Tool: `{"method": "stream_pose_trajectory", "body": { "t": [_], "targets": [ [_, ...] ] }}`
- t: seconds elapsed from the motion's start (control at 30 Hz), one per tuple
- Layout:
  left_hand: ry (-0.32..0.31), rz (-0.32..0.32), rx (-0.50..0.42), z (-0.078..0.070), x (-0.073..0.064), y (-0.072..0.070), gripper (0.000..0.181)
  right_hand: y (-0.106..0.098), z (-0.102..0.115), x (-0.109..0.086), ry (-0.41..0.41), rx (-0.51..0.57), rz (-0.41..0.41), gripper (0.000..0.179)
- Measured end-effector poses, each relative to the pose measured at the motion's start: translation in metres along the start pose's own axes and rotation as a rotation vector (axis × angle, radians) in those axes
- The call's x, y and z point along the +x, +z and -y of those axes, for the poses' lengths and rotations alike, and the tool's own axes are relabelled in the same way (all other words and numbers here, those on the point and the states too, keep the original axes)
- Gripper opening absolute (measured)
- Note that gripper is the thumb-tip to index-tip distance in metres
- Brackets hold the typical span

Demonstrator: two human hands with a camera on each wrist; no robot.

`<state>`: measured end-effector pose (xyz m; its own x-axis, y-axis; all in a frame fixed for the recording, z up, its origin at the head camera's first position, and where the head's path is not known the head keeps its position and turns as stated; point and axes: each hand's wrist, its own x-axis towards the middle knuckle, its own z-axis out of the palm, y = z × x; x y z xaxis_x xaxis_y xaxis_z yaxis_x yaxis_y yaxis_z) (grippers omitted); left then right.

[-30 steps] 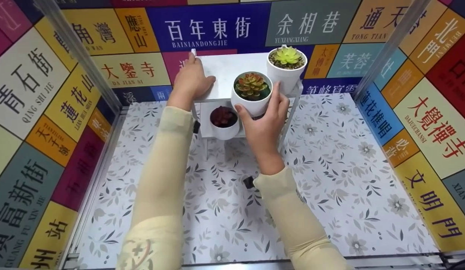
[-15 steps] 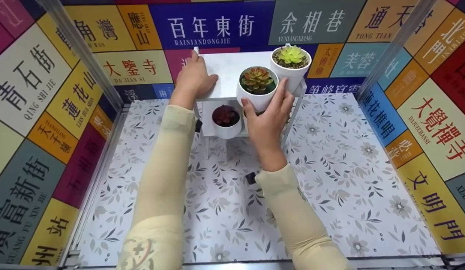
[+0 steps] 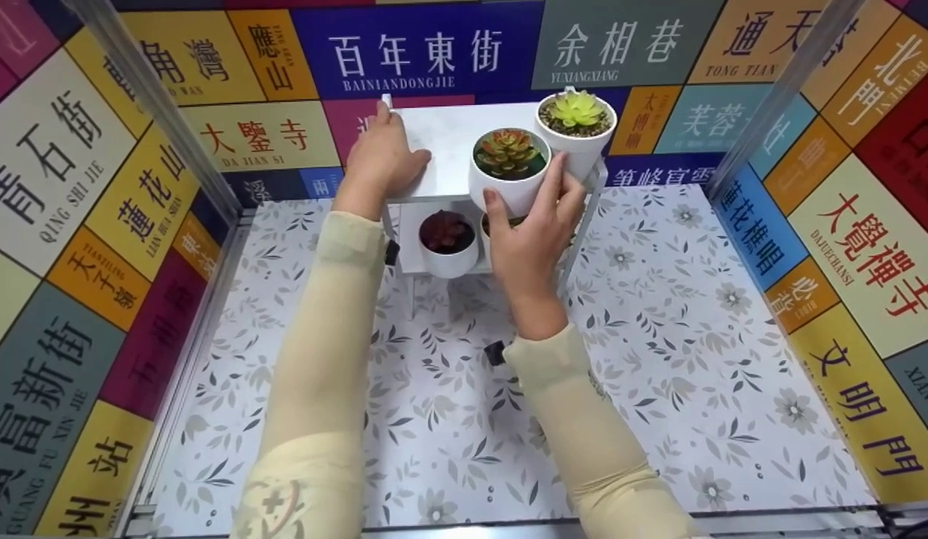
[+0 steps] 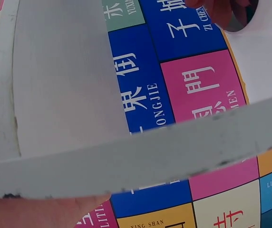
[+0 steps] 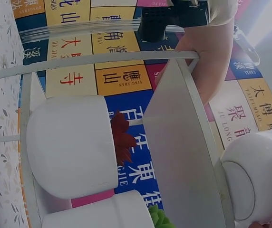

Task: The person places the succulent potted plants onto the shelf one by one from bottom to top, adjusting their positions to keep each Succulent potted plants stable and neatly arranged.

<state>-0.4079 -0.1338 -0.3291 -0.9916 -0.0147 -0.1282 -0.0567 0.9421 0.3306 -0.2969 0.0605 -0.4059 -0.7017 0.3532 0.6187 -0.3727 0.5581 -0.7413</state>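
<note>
A white two-tier plant stand [image 3: 449,138] stands at the back. My left hand [image 3: 385,153] grips the left end of its upper shelf, the thumb lying over the top. My right hand [image 3: 537,232] holds a white pot [image 3: 501,193] with a red-and-green succulent [image 3: 509,153], thumb and fingers on either side. The pot overlaps the upper shelf's front edge in the head view; in the right wrist view the pot's base [image 5: 240,190] is right at that edge. Beside it, a white pot [image 3: 581,153] with a light green succulent sits on the shelf's right end.
On the lower shelf sit a white pot [image 3: 449,263] with a dark red succulent and another white pot [image 5: 102,213] with a green plant, mostly hidden by my right hand in the head view. Sign-printed panels [image 3: 426,52] enclose the floral-patterned table [image 3: 673,359] on three sides.
My right hand has raised the red-and-green succulent's pot and brought it back toward the upper shelf. My left hand keeps its hold on the stand.
</note>
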Motion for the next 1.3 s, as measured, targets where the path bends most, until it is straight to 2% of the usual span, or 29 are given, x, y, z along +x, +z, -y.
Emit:
{"method": "stream_pose_trajectory", "body": {
  "t": [0.53,0.93,1.3],
  "targets": [
    [0.021,-0.018,-0.01,0.002,0.0,0.0,0.091,-0.002,0.002,0.006,-0.017,0.015,0.012,0.086],
    [0.019,-0.018,-0.017,0.003,0.0,0.001,0.091,0.005,0.003,0.002,0.027,0.054,-0.007,0.09],
    [0.032,-0.029,0.013,0.004,0.001,0.001,0.092,0.008,-0.004,0.002,0.011,0.166,-0.07,0.062]
  ]
}}
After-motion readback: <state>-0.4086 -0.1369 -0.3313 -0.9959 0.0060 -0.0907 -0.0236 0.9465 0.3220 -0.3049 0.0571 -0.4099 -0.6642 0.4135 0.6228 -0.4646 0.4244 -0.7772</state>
